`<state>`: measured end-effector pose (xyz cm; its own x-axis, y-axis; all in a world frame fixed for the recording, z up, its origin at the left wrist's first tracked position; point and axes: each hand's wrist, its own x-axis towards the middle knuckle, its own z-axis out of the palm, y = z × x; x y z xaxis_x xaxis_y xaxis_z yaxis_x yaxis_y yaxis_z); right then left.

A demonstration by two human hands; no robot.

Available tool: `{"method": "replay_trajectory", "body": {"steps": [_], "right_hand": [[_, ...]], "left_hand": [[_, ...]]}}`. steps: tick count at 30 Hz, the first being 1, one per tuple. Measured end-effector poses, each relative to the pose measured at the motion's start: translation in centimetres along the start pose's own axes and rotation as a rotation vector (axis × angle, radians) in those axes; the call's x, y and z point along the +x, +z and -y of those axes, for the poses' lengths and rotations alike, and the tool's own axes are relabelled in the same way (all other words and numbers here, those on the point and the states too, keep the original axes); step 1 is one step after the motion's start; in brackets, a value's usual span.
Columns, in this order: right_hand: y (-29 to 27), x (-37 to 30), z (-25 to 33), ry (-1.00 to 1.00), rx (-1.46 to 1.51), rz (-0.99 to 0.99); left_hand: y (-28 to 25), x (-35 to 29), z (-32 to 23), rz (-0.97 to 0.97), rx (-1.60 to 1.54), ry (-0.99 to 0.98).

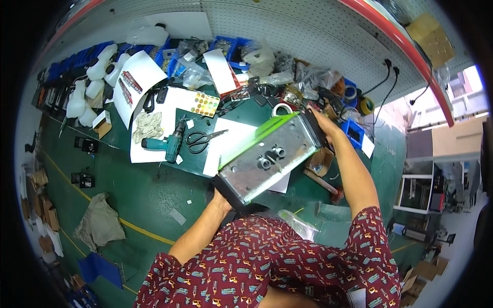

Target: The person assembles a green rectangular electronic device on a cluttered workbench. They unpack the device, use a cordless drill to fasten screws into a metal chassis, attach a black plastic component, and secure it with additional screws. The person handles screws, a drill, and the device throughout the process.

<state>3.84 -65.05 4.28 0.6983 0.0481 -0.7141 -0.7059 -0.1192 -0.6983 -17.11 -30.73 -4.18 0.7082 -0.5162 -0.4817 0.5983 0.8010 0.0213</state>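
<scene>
The shiny box (269, 157), held up over the counter's (197, 161) 6 o'clock edge, looks hard, heavy and maybe slippery, so its black ends (314, 129) seem best to grab, where the left hand (221, 200) grips at 8 o'clock and the right hand (326, 126) at 2.

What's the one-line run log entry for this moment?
metal box: held in both hands; left hand: lower-left end; right hand: upper-right end; workbench: drill, scissors
</scene>
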Motion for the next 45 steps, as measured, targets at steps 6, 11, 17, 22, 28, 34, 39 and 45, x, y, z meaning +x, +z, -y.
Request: {"method": "replay_trajectory", "body": {"steps": [6,11,17,22,28,34,39,45], "right_hand": [[-2.4,0.1,-0.6,0.222,-0.028,0.102],[-2.3,-0.8,-2.2,0.203,-0.037,0.092],[-3.5,-3.6,-6.9,0.135,-0.273,0.073],[-5.0,-6.3,-12.0,0.045,-0.105,0.116],[-1.5,-8.6,-13.8,-0.094,0.585,0.038],[6.2,-4.3,-12.9,-0.229,0.733,-0.326],[6.1,0.9,-17.1,-0.313,1.005,-0.398],[8.8,3.8,-20.1,-0.360,1.306,-0.263]], "left_hand": [[-0.5,-0.5,0.4,-0.247,-0.066,-0.044],[-5.4,2.8,2.0,-0.579,0.185,0.044],[-1.4,1.1,0.7,-0.559,0.101,0.054],[-1.4,0.8,-1.3,-0.568,0.301,0.186],[-2.7,4.3,-8.5,-0.448,0.489,0.281],[-2.4,6.7,-12.1,-0.384,0.499,0.504],[-1.9,8.4,-13.0,-0.218,0.433,0.630],[-5.7,9.0,-17.2,-0.197,0.531,0.481]]}}
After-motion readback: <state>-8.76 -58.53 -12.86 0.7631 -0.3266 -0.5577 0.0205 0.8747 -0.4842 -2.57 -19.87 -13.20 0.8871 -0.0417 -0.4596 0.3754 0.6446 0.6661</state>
